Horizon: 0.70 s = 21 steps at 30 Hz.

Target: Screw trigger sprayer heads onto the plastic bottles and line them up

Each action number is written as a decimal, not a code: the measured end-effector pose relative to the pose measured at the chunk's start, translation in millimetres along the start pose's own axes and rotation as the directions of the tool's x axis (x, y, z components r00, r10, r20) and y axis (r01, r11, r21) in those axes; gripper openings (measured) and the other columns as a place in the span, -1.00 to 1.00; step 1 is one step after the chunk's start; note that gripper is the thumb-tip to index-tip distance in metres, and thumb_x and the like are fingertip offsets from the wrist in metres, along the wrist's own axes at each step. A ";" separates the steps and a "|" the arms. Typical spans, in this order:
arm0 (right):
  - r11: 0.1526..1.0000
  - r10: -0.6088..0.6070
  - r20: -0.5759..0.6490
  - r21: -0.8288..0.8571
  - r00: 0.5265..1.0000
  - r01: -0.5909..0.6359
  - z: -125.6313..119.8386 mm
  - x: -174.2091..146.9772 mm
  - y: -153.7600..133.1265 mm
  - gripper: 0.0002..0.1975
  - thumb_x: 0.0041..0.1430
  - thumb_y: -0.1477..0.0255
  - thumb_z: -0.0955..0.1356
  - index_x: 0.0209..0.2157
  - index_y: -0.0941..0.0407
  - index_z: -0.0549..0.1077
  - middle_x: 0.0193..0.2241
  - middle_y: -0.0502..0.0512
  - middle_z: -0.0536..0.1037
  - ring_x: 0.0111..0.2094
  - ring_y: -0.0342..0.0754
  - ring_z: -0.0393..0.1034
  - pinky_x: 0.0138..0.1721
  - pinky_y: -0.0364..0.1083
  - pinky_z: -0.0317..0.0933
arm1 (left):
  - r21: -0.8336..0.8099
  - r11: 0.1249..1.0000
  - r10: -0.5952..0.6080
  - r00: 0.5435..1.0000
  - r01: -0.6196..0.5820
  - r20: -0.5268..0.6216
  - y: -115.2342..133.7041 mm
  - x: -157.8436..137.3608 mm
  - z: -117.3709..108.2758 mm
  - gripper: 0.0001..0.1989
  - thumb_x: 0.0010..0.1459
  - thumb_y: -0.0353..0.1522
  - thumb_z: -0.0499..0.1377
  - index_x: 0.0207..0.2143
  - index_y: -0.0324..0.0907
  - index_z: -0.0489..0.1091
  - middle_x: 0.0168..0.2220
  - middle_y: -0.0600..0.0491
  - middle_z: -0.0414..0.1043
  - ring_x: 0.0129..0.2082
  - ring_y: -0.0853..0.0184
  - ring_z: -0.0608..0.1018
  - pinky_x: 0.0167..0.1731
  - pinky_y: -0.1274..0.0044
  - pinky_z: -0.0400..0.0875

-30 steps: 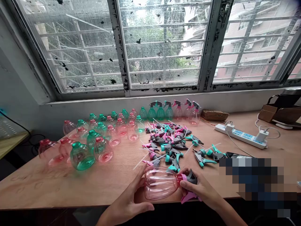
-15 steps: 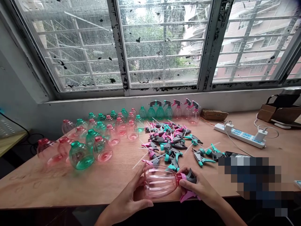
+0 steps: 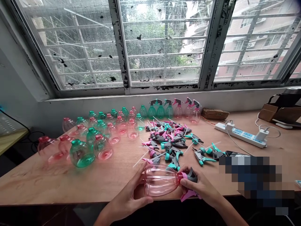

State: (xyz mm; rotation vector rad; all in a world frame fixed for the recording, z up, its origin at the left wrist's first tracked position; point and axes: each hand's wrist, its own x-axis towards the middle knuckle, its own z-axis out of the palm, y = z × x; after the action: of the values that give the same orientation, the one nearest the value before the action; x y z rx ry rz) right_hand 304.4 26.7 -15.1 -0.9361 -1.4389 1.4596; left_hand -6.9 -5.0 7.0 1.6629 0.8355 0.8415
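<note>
A clear pink spray bottle [image 3: 161, 181] lies sideways in the air at the table's front edge, its neck toward the right. My left hand [image 3: 131, 191] is wrapped around its base end, thumb below and fingers behind. At the neck, my right hand [image 3: 199, 185] grips the pink collar of a grey and pink trigger sprayer [image 3: 189, 191], which sits on the bottle's mouth. Whether the collar is fully tightened cannot be seen. Just beyond the bottle lies a pile of loose trigger sprayers [image 3: 168, 138], pink, teal and grey, with thin tubes.
Several open pink and green bottles [image 3: 82, 153] stand at the left of the wooden table [image 3: 70, 185]. Bottles fitted with sprayers [image 3: 160, 110] line the back wall. On the right are a white power strip [image 3: 242, 135], a small brown package [image 3: 215, 114] and a brown box [image 3: 277, 110].
Both hands keep the same hold on the bottle and sprayer. The view has shifted very slightly; nothing on the table has moved.
</note>
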 end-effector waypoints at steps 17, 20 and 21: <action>0.998 0.018 0.031 0.060 0.999 -0.020 -0.1 -2.1 4.2 -0.54 0.08 0.12 0.59 -0.21 0.16 0.48 -0.52 -0.04 0.56 -0.53 -0.12 0.40 -0.47 -0.18 0.18 | -0.011 1.000 0.014 1.000 -0.014 0.027 0.3 -1.4 -1.1 -0.02 0.23 -0.23 0.39 0.48 0.26 -0.16 0.56 0.07 -0.15 0.50 -0.01 0.10 0.43 0.17 0.10; 0.998 0.023 0.034 0.062 0.999 -0.025 -1.0 -1.8 6.5 -0.54 0.09 0.13 0.59 -0.19 0.16 0.48 -0.53 -0.03 0.57 -0.54 -0.13 0.41 -0.47 -0.18 0.19 | -0.042 0.999 -0.008 1.000 0.008 0.016 0.5 -1.2 -0.4 -0.10 0.27 -0.21 0.35 0.48 0.24 -0.10 0.56 0.07 -0.13 0.48 -0.01 0.14 0.43 0.16 0.11; 0.998 0.021 0.033 0.060 0.999 -0.023 -1.2 -1.8 6.8 -0.54 0.09 0.13 0.58 -0.19 0.16 0.48 -0.53 -0.03 0.58 -0.54 -0.13 0.41 -0.47 -0.19 0.19 | -0.044 0.999 -0.009 1.000 0.010 0.019 1.0 -0.8 0.2 -0.13 0.28 -0.22 0.34 0.47 0.24 -0.08 0.55 0.07 -0.12 0.47 -0.01 0.16 0.43 0.16 0.12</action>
State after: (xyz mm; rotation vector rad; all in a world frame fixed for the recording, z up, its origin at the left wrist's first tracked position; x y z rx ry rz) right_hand 305.7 25.7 -22.1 -0.8975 -1.4039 1.5327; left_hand -7.0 -6.0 7.8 1.6252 0.8061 0.8313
